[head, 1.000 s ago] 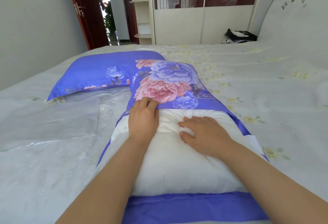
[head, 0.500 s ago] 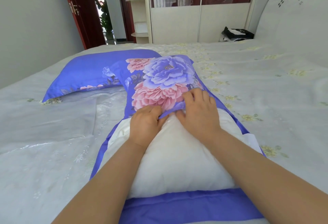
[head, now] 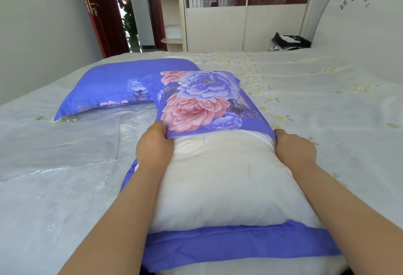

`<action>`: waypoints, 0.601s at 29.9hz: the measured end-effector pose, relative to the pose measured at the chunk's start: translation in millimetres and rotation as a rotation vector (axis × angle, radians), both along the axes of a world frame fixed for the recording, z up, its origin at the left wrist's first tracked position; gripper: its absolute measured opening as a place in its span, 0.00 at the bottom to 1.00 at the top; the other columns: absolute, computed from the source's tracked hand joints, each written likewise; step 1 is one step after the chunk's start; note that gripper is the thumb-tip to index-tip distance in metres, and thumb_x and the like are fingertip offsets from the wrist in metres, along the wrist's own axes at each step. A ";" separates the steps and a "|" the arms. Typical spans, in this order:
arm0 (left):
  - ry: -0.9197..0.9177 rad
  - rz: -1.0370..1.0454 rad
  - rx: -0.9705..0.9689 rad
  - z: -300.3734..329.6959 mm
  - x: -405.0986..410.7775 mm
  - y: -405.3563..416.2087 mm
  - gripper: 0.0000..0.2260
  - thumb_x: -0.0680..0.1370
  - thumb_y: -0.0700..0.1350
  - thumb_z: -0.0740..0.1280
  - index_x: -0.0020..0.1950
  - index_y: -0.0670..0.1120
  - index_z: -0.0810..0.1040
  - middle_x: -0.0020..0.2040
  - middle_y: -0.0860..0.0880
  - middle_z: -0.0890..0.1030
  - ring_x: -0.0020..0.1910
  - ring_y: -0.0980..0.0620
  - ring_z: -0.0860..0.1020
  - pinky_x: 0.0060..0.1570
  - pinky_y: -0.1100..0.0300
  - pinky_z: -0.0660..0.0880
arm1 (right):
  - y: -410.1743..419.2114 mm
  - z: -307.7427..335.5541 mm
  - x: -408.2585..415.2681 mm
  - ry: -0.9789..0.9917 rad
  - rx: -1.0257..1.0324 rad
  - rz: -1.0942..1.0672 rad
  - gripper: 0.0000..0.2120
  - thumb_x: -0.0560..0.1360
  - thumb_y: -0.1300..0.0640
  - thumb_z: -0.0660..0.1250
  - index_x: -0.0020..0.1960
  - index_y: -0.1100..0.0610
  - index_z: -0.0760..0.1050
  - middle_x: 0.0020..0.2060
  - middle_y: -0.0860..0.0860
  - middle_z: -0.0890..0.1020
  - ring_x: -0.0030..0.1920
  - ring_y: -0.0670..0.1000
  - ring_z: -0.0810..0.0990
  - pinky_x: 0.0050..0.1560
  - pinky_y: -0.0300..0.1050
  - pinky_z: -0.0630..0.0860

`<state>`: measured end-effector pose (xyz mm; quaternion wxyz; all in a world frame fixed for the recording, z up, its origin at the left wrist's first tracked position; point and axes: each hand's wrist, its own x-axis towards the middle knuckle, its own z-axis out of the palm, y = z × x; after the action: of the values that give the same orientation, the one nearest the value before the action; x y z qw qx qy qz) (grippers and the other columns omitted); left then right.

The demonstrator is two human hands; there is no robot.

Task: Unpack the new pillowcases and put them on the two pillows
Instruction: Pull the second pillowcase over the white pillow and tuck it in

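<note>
A white pillow (head: 226, 183) lies lengthwise in front of me, its far end inside a blue floral pillowcase (head: 202, 100). My left hand (head: 153, 143) grips the left corner of the pillowcase's open edge. At the right corner of that edge my right hand (head: 294, 147) grips the fabric. The lower layer of the pillowcase (head: 235, 246) sticks out under the pillow's near end. A second pillow (head: 117, 87) in a matching blue case lies behind, to the left.
Everything rests on a bed with a pale flowered sheet (head: 327, 111). A clear plastic wrapper (head: 58, 143) lies flat on the left. A dark bag (head: 290, 42) sits at the far right, by the headboard (head: 359, 19). Behind stand a wardrobe (head: 239, 19) and an open door (head: 102, 13).
Both hands moved apart from the middle of the pillowcase's open edge out to its two corners. The edge now lies stretched across the pillow.
</note>
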<state>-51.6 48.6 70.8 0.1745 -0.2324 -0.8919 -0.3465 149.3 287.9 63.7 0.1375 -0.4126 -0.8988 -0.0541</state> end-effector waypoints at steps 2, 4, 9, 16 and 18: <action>-0.035 -0.019 0.066 4.5 -1.0 -10.3 0.11 0.73 0.38 0.62 0.34 0.46 0.62 0.31 0.48 0.69 0.35 0.41 0.68 0.32 0.55 0.62 | 1.1 0.2 1.3 -0.004 0.007 -0.008 0.17 0.78 0.62 0.53 0.65 0.55 0.68 0.47 0.57 0.81 0.45 0.59 0.80 0.37 0.43 0.67; 0.044 -0.061 0.107 6.2 -0.6 -16.6 0.15 0.70 0.34 0.62 0.31 0.47 0.59 0.28 0.50 0.65 0.32 0.44 0.64 0.30 0.54 0.59 | 2.9 -1.1 2.3 0.020 -0.001 -0.030 0.17 0.78 0.62 0.53 0.64 0.55 0.69 0.47 0.57 0.81 0.45 0.59 0.80 0.37 0.43 0.68; -0.188 -0.004 -0.108 -13.5 -8.7 -25.0 0.05 0.74 0.41 0.62 0.41 0.47 0.67 0.37 0.45 0.75 0.41 0.40 0.74 0.38 0.54 0.69 | 4.0 -7.3 3.9 0.086 -0.089 -0.029 0.16 0.78 0.60 0.53 0.64 0.54 0.70 0.46 0.58 0.81 0.42 0.59 0.77 0.38 0.44 0.68; -0.127 -0.004 -0.437 13.7 -4.4 -47.0 0.15 0.76 0.43 0.60 0.63 0.52 0.68 0.51 0.44 0.80 0.49 0.42 0.77 0.43 0.54 0.71 | -0.4 7.9 12.1 0.209 -0.187 0.018 0.15 0.76 0.62 0.58 0.60 0.53 0.76 0.60 0.53 0.75 0.57 0.57 0.74 0.48 0.49 0.74; 0.069 -0.046 -0.202 18.9 9.7 -44.6 0.13 0.76 0.44 0.63 0.61 0.50 0.73 0.53 0.46 0.78 0.52 0.42 0.76 0.45 0.52 0.72 | -16.5 23.9 14.7 0.519 -0.066 0.206 0.17 0.75 0.64 0.60 0.61 0.54 0.76 0.67 0.52 0.71 0.66 0.56 0.68 0.57 0.51 0.73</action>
<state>-42.0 4.0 89.7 0.1725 -0.2811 -0.9102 -0.2505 164.0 271.4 87.6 0.3546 -0.3235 -0.8719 0.0969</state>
